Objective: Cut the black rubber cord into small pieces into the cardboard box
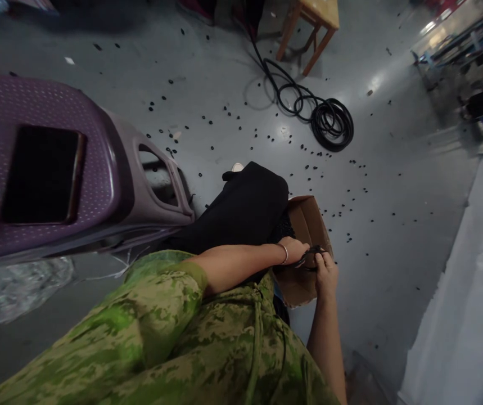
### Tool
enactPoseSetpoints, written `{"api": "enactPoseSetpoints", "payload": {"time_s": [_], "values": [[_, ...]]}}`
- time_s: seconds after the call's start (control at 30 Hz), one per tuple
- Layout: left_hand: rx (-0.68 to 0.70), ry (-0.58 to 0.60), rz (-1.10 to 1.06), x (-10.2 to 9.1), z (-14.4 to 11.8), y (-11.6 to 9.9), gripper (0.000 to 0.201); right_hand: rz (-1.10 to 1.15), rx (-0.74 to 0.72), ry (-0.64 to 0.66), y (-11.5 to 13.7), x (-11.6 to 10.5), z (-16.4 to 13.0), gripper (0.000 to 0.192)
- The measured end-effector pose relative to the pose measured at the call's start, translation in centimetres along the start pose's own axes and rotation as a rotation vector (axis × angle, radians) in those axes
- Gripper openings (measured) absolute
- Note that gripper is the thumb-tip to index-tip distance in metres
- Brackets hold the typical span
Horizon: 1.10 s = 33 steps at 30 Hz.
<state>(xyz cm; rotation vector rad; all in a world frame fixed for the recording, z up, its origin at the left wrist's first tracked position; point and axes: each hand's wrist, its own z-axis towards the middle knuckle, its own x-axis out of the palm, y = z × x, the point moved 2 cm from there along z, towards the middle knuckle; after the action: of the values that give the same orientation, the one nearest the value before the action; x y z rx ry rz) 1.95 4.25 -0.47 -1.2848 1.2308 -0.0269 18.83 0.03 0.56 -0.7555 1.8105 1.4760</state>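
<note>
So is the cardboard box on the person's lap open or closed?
Open: the cardboard box has its brown flap raised, and both hands, left and right, work black pieces over it.

Left hand (294, 249) and right hand (326, 274) meet, fingers curled, both forearms reaching forward

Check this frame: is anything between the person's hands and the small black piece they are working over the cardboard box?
Nothing visible is. The left hand and right hand both already touch the small black piece, pinched between their fingers just above the open cardboard box on the lap. What the piece is exactly cannot be made out.
</note>
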Motion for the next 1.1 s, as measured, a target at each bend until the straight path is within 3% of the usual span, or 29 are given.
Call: {"api": "enactPoseSetpoints", "payload": {"time_s": [0.4,0.67,0.9,1.1], "values": [[-0.003,0.044,0.024,-0.2,0.0,-0.1,0.03,-0.052,-0.021,0.065,-0.1,0.0,0.2,0.04],[0.019,0.044,0.098,-0.3,0.0,0.0,0.028,-0.173,-0.156,-0.018,-0.6,0.5,0.6,0.041],[0.019,0.088,0.122,-0.6,0.0,0.0,0.027,-0.406,-0.237,-0.133,-0.9,1.6,0.7,0.047],[0.034,0.113,0.145,-0.1,0.3,0.1,0.022,-0.725,-0.134,-0.137,0.4,2.7,0.5,0.034]]}}
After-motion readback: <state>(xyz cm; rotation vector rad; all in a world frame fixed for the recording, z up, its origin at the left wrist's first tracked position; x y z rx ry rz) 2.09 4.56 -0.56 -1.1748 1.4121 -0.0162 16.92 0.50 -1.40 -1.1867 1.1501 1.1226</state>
